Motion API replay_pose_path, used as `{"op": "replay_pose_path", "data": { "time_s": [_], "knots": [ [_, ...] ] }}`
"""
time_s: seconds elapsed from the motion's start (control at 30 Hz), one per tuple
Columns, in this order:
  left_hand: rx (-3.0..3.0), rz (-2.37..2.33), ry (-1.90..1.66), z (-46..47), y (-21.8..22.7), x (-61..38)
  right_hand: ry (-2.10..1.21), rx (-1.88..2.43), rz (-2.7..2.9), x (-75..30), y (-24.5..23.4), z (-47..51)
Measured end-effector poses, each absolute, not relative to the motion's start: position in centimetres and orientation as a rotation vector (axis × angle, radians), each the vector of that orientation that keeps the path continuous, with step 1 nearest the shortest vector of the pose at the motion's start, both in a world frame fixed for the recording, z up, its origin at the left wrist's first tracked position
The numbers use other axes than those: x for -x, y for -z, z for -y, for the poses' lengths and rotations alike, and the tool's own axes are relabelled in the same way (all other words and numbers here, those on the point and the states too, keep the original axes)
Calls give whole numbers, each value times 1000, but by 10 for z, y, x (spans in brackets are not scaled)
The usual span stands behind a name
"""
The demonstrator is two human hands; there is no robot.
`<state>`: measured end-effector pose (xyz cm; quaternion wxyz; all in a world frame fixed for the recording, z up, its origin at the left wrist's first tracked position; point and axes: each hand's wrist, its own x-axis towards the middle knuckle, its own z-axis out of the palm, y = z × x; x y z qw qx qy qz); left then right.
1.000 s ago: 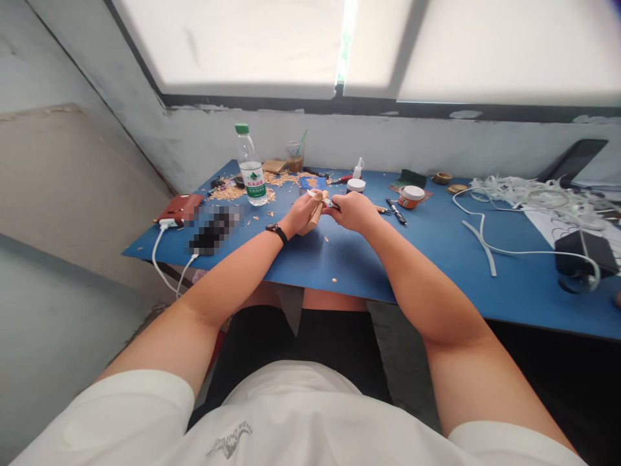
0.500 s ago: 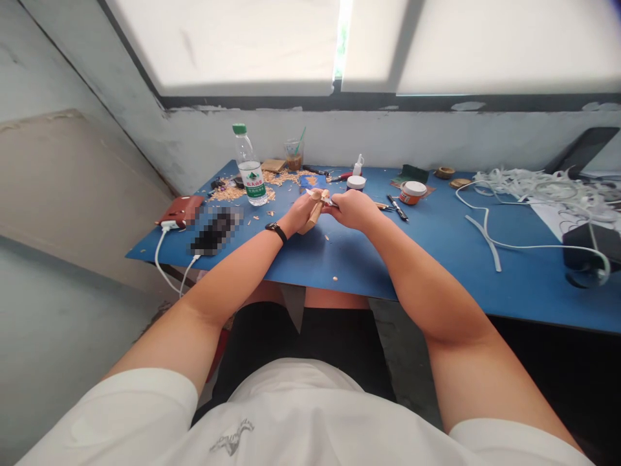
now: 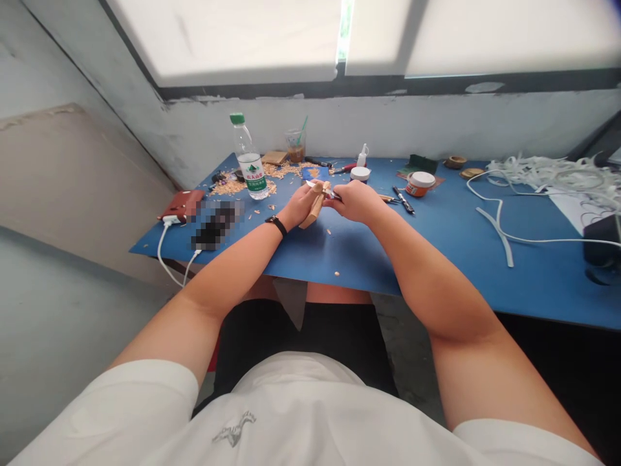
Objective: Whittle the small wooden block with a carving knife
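Since the earlier frame the whole view has shifted: bottle, jars and cup sit slightly higher, and the black box (image 3: 601, 243) at right is now cut off by the edge. The hands remain together over the blue table (image 3: 359, 255).

The left hand (image 3: 298, 207), with a black band (image 3: 277, 224) at its wrist, is closed around a piece of wood (image 3: 312, 215) held slantwise above the table's near half. The right hand (image 3: 358, 200) is curled around a slim metal tool (image 3: 330, 193) that meets the wood's upper end; the fingers hide much of it, so its kind cannot be told.

The clearest writing is on the water bottle (image 3: 253, 173): red characters 农夫山泉 on white, with small white characters on a green band below. The white shirt (image 3: 310, 427) bears a grey print with arched lettering, too small to read. The orange jar (image 3: 420, 186) has a label, also unreadable.

Wood shavings (image 3: 228, 186) lie around the bottle, which blocks part of them. Behind are a cup (image 3: 295, 152) with a green straw and a small white bottle (image 3: 362, 156). The right hand stands close in front of a white-lidded jar (image 3: 359, 174); a pen (image 3: 403, 200) lies beyond. At left, a brown case (image 3: 182, 206) sits by a pixelated dark object (image 3: 213, 228) and a white cable (image 3: 162, 249); white strips (image 3: 538, 173) heap up at right.
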<state>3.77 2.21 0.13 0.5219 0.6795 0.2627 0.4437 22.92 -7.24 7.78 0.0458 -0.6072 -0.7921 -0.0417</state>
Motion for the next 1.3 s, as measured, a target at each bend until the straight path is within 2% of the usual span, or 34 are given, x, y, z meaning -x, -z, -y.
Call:
{"op": "replay_pose_path", "data": {
  "time_s": [0.77, 1.3],
  "knots": [
    [-1591, -885, -1229, -34, 14, -49, 106, 2171, 2262, -215, -80, 80],
    [-1581, -564, -1003, -21, 5, -45, 198, 1801, 2479, -240, -69, 69]
  ]
}}
